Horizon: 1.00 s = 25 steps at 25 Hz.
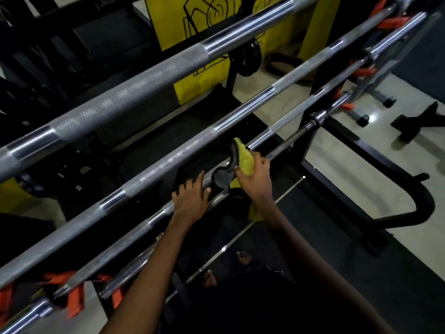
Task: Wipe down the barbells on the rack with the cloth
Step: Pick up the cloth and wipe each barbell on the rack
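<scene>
Several steel barbells lie in stepped rows across the rack, running from lower left to upper right. The top barbell [134, 92] and the second barbell [168, 162] sit above the third barbell [284, 127]. My right hand [255, 179] grips a yellow-green cloth with a grey side [244, 157], bunched around the third barbell near its middle. My left hand [192, 198] rests on that same bar just left of the cloth, fingers curled over it. A fourth, thinner barbell [293, 138] lies closest to me, partly hidden by my hands.
Orange straps [74, 295] wrap the bar ends at lower left and upper right. The black rack frame [361, 150] stands on pale floor at right. A yellow wall panel [168, 22] and a small weight plate [250, 59] are behind. My bare feet [243, 257] stand below.
</scene>
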Each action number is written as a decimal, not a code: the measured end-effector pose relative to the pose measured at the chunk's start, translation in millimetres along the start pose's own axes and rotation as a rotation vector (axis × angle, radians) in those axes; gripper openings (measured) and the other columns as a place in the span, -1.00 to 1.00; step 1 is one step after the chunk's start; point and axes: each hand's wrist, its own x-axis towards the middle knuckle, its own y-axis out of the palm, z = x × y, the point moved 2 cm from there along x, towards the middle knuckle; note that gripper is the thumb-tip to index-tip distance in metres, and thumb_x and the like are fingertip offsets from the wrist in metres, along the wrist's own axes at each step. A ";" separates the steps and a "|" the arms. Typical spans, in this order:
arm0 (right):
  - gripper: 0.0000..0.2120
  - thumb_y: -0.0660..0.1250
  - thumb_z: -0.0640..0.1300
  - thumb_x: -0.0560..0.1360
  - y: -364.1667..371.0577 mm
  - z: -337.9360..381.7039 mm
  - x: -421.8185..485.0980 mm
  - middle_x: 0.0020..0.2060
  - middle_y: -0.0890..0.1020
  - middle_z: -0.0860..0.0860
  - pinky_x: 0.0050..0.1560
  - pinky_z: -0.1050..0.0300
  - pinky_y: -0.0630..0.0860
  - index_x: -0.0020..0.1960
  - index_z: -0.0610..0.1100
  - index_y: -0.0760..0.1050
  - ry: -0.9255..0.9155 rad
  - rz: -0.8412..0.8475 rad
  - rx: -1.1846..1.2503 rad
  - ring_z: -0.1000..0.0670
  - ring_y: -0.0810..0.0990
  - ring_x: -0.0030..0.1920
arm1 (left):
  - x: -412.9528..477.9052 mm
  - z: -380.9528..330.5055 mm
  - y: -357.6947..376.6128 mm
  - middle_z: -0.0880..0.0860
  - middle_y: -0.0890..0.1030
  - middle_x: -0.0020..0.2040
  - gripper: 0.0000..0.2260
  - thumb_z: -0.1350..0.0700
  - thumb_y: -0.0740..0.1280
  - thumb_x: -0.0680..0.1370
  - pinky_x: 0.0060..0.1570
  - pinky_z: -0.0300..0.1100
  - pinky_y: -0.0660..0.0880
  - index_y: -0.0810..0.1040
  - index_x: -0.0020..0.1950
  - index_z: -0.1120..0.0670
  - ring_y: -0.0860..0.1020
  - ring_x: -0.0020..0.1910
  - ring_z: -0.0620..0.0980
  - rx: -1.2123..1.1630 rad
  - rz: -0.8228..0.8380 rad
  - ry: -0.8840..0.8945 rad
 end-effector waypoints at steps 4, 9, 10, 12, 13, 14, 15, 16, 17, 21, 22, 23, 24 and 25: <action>-0.33 0.36 0.29 0.45 13.0 -6.1 19.6 0.43 0.27 -0.15 0.17 -0.22 0.53 0.49 0.21 0.25 -0.314 0.093 -0.473 -0.27 0.46 0.28 | -0.8 -2.0 0.4 0.13 0.33 0.45 -0.50 -0.15 0.00 0.65 0.28 0.22 0.22 0.02 0.58 -0.12 0.32 0.37 0.20 0.014 -0.022 -0.010; -0.43 0.37 0.33 0.42 -3.5 -16.2 63.8 0.31 0.36 -0.10 0.14 -0.19 0.56 0.33 0.09 0.44 -0.287 -0.016 -0.353 -0.21 0.47 0.24 | -0.5 -2.4 4.8 0.12 0.36 0.42 -0.50 -0.20 -0.02 0.64 0.27 0.24 0.23 0.03 0.57 -0.13 0.34 0.35 0.20 0.022 -0.050 -0.031; -0.45 0.38 0.30 0.42 -5.8 -15.5 74.1 0.28 0.37 -0.11 0.14 -0.21 0.55 0.31 0.06 0.45 -0.229 -0.078 -0.327 -0.21 0.47 0.22 | -0.6 -2.5 5.3 0.12 0.37 0.41 -0.50 -0.20 -0.01 0.64 0.27 0.24 0.24 0.04 0.57 -0.13 0.34 0.34 0.20 0.019 -0.051 -0.040; -0.44 0.36 0.27 0.44 -5.4 -8.9 86.4 0.33 0.35 -0.13 0.19 -0.27 0.50 0.33 0.02 0.42 -0.123 -0.137 -0.365 -0.25 0.42 0.27 | -0.4 -3.3 5.3 0.12 0.39 0.39 -0.49 -0.21 0.01 0.63 0.25 0.23 0.25 0.06 0.57 -0.13 0.36 0.33 0.19 0.028 -0.069 -0.043; -0.42 0.34 0.28 0.45 -1.6 -5.1 87.4 0.38 0.32 -0.14 0.24 -0.30 0.46 0.35 0.02 0.39 -0.107 -0.126 -0.418 -0.26 0.38 0.32 | -0.8 -3.8 6.0 0.12 0.40 0.38 -0.48 -0.21 0.02 0.63 0.24 0.23 0.26 0.08 0.57 -0.12 0.37 0.32 0.19 0.037 -0.086 -0.040; -0.40 0.30 0.30 0.46 3.5 -2.3 85.0 0.42 0.29 -0.15 0.28 -0.32 0.41 0.38 0.02 0.35 -0.128 -0.098 -0.487 -0.27 0.34 0.37 | -1.8 -4.6 7.3 0.13 0.42 0.37 -0.48 -0.21 0.03 0.63 0.22 0.22 0.27 0.09 0.57 -0.11 0.39 0.30 0.19 0.046 -0.111 -0.031; -0.39 0.26 0.33 0.48 9.5 -1.3 79.3 0.45 0.27 -0.14 0.29 -0.32 0.36 0.40 0.02 0.33 -0.184 -0.062 -0.557 -0.26 0.30 0.41 | -3.3 -4.7 9.2 0.14 0.44 0.35 -0.47 -0.22 0.04 0.62 0.21 0.22 0.29 0.11 0.57 -0.10 0.41 0.28 0.20 0.050 -0.142 -0.016; -0.40 0.22 0.34 0.49 14.7 -2.5 71.9 0.47 0.26 -0.13 0.28 -0.31 0.34 0.41 0.04 0.33 -0.275 -0.023 -0.618 -0.24 0.27 0.44 | -4.8 -4.5 10.9 0.15 0.45 0.35 -0.46 -0.23 0.05 0.62 0.20 0.21 0.29 0.12 0.57 -0.10 0.43 0.27 0.19 0.043 -0.171 0.008; -0.42 0.19 0.33 0.51 17.1 -6.4 65.8 0.48 0.26 -0.11 0.28 -0.30 0.35 0.42 0.05 0.33 -0.379 0.014 -0.661 -0.22 0.26 0.45 | -5.8 -3.9 12.0 0.14 0.45 0.35 -0.46 -0.24 0.04 0.61 0.20 0.19 0.29 0.11 0.57 -0.11 0.43 0.27 0.18 0.028 -0.192 0.040; -0.49 0.23 0.26 0.53 -11.1 -21.2 96.7 0.43 0.33 -0.12 0.25 -0.26 0.42 0.40 0.03 0.38 -0.436 0.011 -0.606 -0.23 0.34 0.39 | -9.6 1.3 10.4 0.07 0.40 0.42 -0.44 -0.29 -0.02 0.59 0.23 0.15 0.27 0.00 0.57 -0.22 0.40 0.32 0.14 -0.004 -0.182 0.108; -0.50 0.25 0.24 0.52 -21.1 -21.2 112.4 0.42 0.34 -0.13 0.24 -0.27 0.42 0.38 0.02 0.38 -0.345 -0.034 -0.562 -0.25 0.36 0.37 | -9.3 0.9 8.7 0.08 0.37 0.44 -0.44 -0.29 -0.01 0.59 0.25 0.17 0.25 -0.02 0.57 -0.23 0.37 0.35 0.15 -0.013 -0.152 0.089; -0.50 0.27 0.22 0.51 -28.0 -20.0 126.8 0.41 0.34 -0.13 0.24 -0.29 0.42 0.36 0.01 0.38 -0.257 -0.069 -0.537 -0.26 0.37 0.36 | -7.8 -1.3 7.4 0.09 0.35 0.45 -0.44 -0.29 0.01 0.60 0.28 0.19 0.23 -0.04 0.57 -0.24 0.34 0.38 0.16 -0.025 -0.117 0.059; -0.49 0.28 0.21 0.50 -31.2 -17.2 134.5 0.41 0.33 -0.13 0.23 -0.31 0.42 0.36 -0.01 0.37 -0.196 -0.081 -0.542 -0.27 0.36 0.36 | -4.8 -5.7 5.8 0.10 0.32 0.47 -0.44 -0.28 0.03 0.60 0.31 0.21 0.20 -0.05 0.57 -0.23 0.30 0.40 0.17 -0.036 -0.084 0.034; -0.47 0.29 0.22 0.50 -29.7 -14.7 136.4 0.42 0.32 -0.13 0.23 -0.32 0.42 0.37 -0.02 0.36 -0.167 -0.077 -0.566 -0.27 0.34 0.37 | 0.2 -12.8 4.2 0.11 0.30 0.48 -0.43 -0.27 0.04 0.60 0.33 0.22 0.18 -0.06 0.58 -0.22 0.27 0.42 0.17 -0.045 -0.060 0.030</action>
